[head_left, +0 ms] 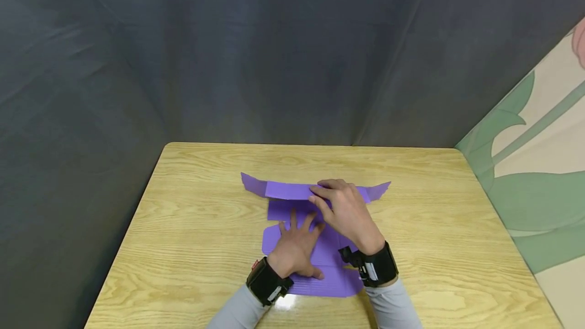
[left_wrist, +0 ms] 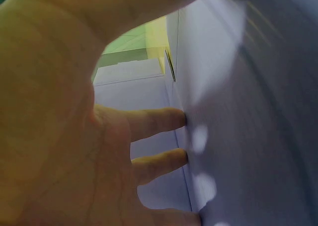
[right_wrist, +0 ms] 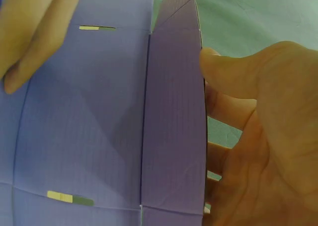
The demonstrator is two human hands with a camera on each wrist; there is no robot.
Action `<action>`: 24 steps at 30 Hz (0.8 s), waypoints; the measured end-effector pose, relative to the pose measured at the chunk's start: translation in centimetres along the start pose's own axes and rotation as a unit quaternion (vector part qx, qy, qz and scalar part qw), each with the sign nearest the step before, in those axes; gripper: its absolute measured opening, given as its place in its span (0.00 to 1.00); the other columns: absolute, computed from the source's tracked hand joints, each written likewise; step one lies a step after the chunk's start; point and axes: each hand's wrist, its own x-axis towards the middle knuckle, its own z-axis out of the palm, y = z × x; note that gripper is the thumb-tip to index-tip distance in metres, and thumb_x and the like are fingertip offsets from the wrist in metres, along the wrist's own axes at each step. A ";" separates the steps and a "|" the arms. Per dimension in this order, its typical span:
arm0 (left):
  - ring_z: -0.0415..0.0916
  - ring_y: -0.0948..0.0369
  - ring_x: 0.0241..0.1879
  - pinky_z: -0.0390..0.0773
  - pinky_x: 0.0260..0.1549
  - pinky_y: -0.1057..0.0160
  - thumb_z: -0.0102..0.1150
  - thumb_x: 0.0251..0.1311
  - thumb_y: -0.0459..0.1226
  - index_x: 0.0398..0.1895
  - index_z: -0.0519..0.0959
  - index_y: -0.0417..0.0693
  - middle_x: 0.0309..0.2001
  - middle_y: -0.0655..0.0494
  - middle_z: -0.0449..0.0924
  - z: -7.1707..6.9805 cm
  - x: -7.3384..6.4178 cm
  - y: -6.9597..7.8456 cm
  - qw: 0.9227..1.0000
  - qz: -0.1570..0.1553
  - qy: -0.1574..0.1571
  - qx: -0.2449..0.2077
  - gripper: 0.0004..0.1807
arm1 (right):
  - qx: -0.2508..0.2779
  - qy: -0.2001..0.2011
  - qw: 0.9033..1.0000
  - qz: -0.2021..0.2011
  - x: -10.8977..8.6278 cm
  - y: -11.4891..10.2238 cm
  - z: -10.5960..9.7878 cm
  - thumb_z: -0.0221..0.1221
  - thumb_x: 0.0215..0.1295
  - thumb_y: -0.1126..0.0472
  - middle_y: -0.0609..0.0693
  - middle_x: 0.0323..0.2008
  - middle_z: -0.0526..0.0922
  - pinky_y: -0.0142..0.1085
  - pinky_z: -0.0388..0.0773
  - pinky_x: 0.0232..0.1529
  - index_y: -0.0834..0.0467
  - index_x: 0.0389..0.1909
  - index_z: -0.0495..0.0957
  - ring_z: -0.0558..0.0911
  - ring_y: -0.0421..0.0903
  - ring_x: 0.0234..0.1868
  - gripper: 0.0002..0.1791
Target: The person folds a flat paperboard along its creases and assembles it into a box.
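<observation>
A purple cardboard box blank [head_left: 332,256] lies unfolded on the table, ribbed like corrugated board. My left hand [head_left: 294,249] presses on its middle panel with the fingers spread, and the left wrist view shows the fingertips [left_wrist: 176,117] meeting the board. At the far side, my right hand [head_left: 351,213] pinches the long edge flap [head_left: 288,190], which stands bent up along its crease. In the right wrist view the thumb [right_wrist: 226,72] is at the flap's edge, with the other fingers partly hidden behind it. Small end tabs [head_left: 253,185] angle outward from the flap.
The light wooden table [head_left: 192,248] extends around the cardboard. A dark curtain [head_left: 274,55] hangs behind its far edge, and a cloth with a green leaf pattern [head_left: 539,197] is on the right. Narrow slots [right_wrist: 69,198] are cut along the panel's creases.
</observation>
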 end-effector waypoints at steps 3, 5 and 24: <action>0.52 0.29 0.80 0.70 0.64 0.23 0.83 0.35 0.70 0.84 0.62 0.64 0.85 0.54 0.54 0.0 0.0 -0.1 1.000 0.005 -0.002 -0.007 0.69 | -0.011 0.005 1.000 -0.007 0.0 0.0 0.1 0.65 0.76 0.51 0.59 0.58 0.87 0.60 0.77 0.63 0.56 0.59 0.89 0.84 0.60 0.60 0.18; 0.51 0.29 0.81 0.69 0.65 0.23 0.83 0.36 0.70 0.85 0.61 0.64 0.85 0.54 0.53 0.0 0.0 -0.2 1.000 0.007 -0.002 -0.011 0.69 | -0.018 0.008 1.000 -0.011 0.0 -0.1 0.1 0.66 0.75 0.52 0.60 0.58 0.87 0.60 0.77 0.62 0.57 0.58 0.89 0.84 0.61 0.60 0.18; 0.62 0.47 0.80 0.67 0.77 0.45 0.76 0.59 0.58 0.78 0.71 0.50 0.79 0.51 0.67 -5.0 -2.6 -2.6 0.990 0.083 0.033 -0.108 0.47 | -0.038 0.025 0.998 -0.035 0.3 -0.2 0.5 0.75 0.65 0.56 0.64 0.55 0.86 0.58 0.82 0.58 0.62 0.54 0.90 0.85 0.64 0.55 0.20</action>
